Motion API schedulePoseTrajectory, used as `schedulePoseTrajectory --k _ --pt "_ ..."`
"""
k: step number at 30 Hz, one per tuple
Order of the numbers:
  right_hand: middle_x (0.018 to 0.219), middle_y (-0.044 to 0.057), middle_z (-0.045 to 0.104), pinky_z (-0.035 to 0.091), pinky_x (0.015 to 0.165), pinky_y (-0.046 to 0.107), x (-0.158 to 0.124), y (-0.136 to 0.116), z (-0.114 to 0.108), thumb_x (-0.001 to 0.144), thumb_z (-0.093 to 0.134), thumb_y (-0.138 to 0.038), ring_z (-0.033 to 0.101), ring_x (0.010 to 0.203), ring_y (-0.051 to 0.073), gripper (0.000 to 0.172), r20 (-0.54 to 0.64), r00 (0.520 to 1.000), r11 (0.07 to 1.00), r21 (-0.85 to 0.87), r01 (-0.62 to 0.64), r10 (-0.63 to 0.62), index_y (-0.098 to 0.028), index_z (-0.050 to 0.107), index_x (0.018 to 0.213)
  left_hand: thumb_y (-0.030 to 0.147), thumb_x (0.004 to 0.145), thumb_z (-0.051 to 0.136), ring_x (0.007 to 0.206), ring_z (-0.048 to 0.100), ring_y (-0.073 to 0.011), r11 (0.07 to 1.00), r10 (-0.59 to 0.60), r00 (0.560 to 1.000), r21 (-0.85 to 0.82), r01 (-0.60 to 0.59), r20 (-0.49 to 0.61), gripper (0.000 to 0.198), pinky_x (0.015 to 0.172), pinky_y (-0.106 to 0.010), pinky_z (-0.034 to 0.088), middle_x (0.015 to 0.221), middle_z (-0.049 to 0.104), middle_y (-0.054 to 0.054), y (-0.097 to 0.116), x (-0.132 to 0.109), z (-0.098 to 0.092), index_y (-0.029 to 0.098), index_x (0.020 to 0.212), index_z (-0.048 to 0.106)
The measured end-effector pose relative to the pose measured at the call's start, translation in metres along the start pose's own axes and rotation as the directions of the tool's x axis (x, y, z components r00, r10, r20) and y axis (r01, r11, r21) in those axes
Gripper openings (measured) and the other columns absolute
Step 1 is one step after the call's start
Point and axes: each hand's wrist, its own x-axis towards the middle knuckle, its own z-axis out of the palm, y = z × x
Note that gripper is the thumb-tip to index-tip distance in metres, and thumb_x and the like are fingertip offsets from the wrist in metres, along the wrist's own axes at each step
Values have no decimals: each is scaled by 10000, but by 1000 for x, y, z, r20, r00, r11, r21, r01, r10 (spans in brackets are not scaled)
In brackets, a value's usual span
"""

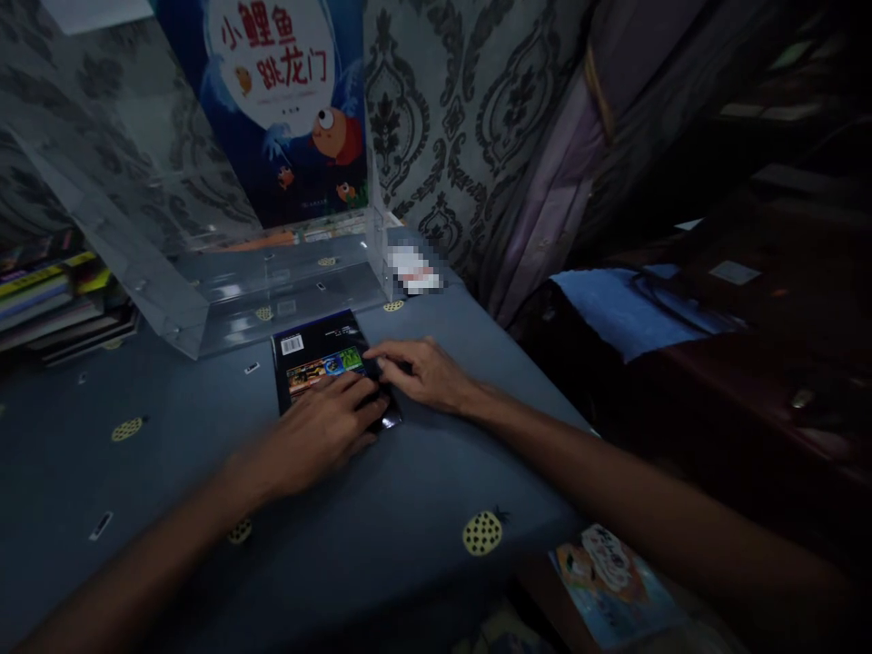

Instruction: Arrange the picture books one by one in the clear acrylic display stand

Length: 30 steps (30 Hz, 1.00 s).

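A thin dark book (310, 350) lies flat on the table, with a white barcode label and a strip of coloured pictures on its upper side. My left hand (331, 413) rests palm down across its lower part, fingers stretched out over the cover. At the book's right edge is my right hand (426, 372), its thumb and index fingertips close together against the cover. Its other fingers are curled under, and whatever lies between the tips is too dark to make out. Glare shows on the book's lower right corner.
Behind the book stands a clear plastic stand (197, 318); a blue picture book (272, 195) is upright at its back. Stacked books (61, 300) are at the left. The grey-blue tablecloth (381, 545) has pineapple prints. A purple curtain (545, 218) hangs beyond the table's right edge.
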Motion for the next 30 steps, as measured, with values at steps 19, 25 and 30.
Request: schedulePoseTrajectory --k 19,25,30 --pt "805 43 730 463 706 279 -15 -11 -1 906 494 -128 641 717 158 285 27 997 985 -154 75 -71 -156 720 1077 85 935 433 1196 570 -245 990 37 999 138 -38 7 445 1035 -418 447 1268 619 -130 24 -21 11 122 1376 472" --pt "1163 117 733 463 1015 499 -63 -25 0 990 444 -202 664 1109 248 320 124 964 899 -350 263 -234 -183 656 1229 50 915 382 1466 320 -228 993 -36 999 117 33 22 583 1187 -417 280 1565 379 -148 35 -46 23 97 1490 304" --pt "1404 127 594 454 1064 525 -84 -20 6 1002 434 -226 547 1314 256 406 189 957 834 -472 285 -220 -165 529 1392 56 921 394 1487 270 -231 985 -139 990 108 136 13 601 1195 -421 274 1578 353 -146 43 -63 27 94 1508 270"
